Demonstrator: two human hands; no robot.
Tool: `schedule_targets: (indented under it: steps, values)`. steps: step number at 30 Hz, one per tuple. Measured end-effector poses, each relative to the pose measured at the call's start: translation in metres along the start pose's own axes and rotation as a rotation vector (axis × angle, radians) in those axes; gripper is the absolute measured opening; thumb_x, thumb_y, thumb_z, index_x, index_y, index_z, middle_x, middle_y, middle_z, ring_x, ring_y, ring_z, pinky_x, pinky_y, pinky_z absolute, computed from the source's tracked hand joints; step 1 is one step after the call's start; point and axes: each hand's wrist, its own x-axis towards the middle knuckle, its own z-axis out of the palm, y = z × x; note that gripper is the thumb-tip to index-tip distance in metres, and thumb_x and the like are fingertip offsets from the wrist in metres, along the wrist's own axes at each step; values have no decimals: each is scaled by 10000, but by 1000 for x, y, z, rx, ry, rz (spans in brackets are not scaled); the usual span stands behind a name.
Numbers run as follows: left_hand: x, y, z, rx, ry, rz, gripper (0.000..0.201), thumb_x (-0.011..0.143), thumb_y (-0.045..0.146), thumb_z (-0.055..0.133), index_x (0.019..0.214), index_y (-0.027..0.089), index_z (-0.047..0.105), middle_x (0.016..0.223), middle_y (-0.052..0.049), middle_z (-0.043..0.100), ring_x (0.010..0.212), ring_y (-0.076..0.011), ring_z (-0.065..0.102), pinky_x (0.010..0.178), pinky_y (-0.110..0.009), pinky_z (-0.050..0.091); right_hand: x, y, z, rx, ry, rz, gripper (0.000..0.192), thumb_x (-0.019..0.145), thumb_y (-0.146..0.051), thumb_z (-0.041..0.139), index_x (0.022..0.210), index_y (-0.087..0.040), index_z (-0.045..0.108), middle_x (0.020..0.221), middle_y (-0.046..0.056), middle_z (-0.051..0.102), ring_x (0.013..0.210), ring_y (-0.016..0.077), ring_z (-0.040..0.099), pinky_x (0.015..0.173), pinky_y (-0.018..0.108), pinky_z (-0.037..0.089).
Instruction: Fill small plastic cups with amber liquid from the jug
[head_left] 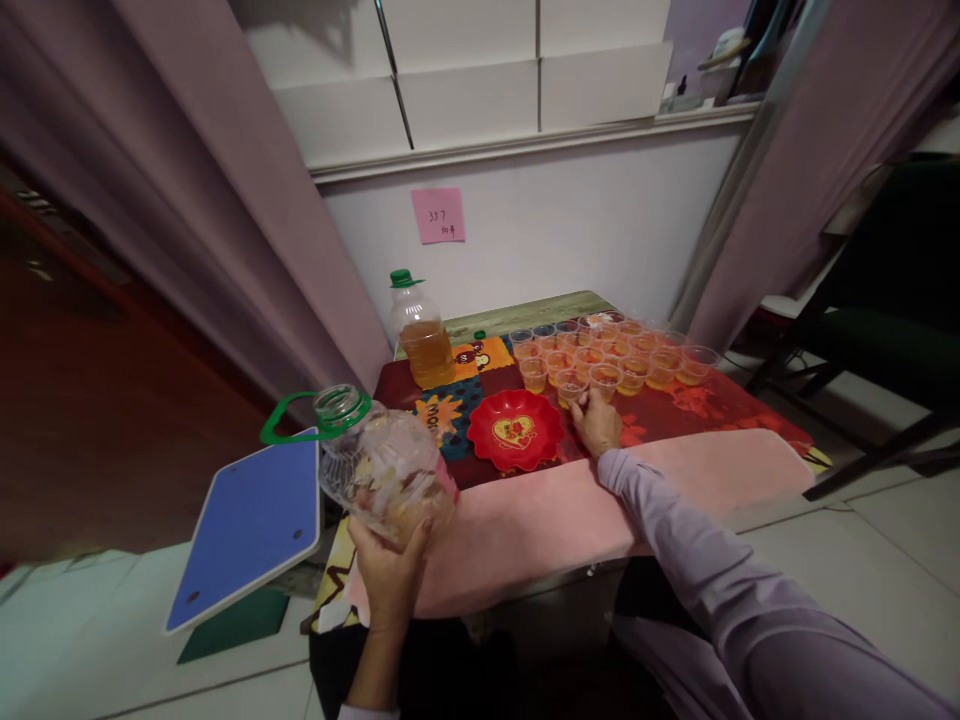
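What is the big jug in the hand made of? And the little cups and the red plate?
The jug in the left hand looks like clear, thin plastic: you see through it, and it has a green plastic handle. The cups by the right hand seem clear plastic too, with amber liquid showing through. The red plate looks like glossy plastic; it shines.

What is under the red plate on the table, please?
The red plate lies on a colourful patterned cloth, just behind a pink towel. The right hand rests beside it. What lies directly beneath the plate is covered.
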Motion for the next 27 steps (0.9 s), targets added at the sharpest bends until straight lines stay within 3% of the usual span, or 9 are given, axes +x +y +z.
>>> schedule_targets:
  steps: [4,9,13,16,18,20,24,27]
  values:
    - [-1,-4,0,10,5,26,988,662,669,954,1433,231,518,1443,-172,672,1367,-367,688,1226,-566,528,-4,4,-1,91,63,-29,97,976,-341,655,948,-250,639,848,77,758,731,247,655,704,334,387]
    - [-2,-9,0,-1,33,57,956,643,638,977,1390,235,538,1360,-140,696,1327,-376,697,1218,-608,515,-18,-18,-12,449,148,-317,310,953,-555,638,935,-247,624,812,50,738,703,230,653,681,328,457]
    - [-3,-9,0,-32,16,49,1000,651,632,974,1453,247,518,1445,-166,673,1394,-395,670,1241,-626,494,-33,-79,-15,534,-83,-611,291,994,-505,678,1091,-231,700,992,76,803,837,241,737,806,364,566]
    - [-3,-7,0,-24,16,40,1015,643,630,974,1460,244,513,1458,-179,672,1421,-410,658,1265,-653,466,-48,-131,-3,394,-280,-772,492,941,-444,816,1358,-214,693,1401,146,772,1270,318,733,1079,444,559]
    - [-4,-6,0,-12,20,39,1027,637,637,971,1460,233,509,1465,-192,671,1438,-418,647,1276,-661,452,-60,-161,10,235,-386,-783,708,901,-414,882,1515,-180,617,1571,193,679,1441,356,650,1185,485,504]
    - [-5,-5,0,-6,27,37,1035,629,648,970,1455,227,510,1453,-197,681,1429,-419,657,1265,-651,470,-71,-184,24,94,-465,-739,784,912,-393,880,1583,-140,560,1610,234,641,1473,373,633,1210,499,480]
    - [-6,-3,0,-2,26,50,1019,651,648,965,1464,232,512,1433,-197,703,1384,-414,694,1216,-617,528,-84,-211,41,11,-530,-628,581,1027,-385,752,1525,-129,597,1512,244,709,1393,367,700,1165,472,504]
    - [-6,-4,-1,13,26,71,1053,654,654,962,1497,221,501,1436,-201,702,1370,-418,702,1190,-607,549,-78,-212,39,84,-507,-611,542,1033,-375,748,1511,-165,604,1477,200,746,1360,331,726,1135,432,532]
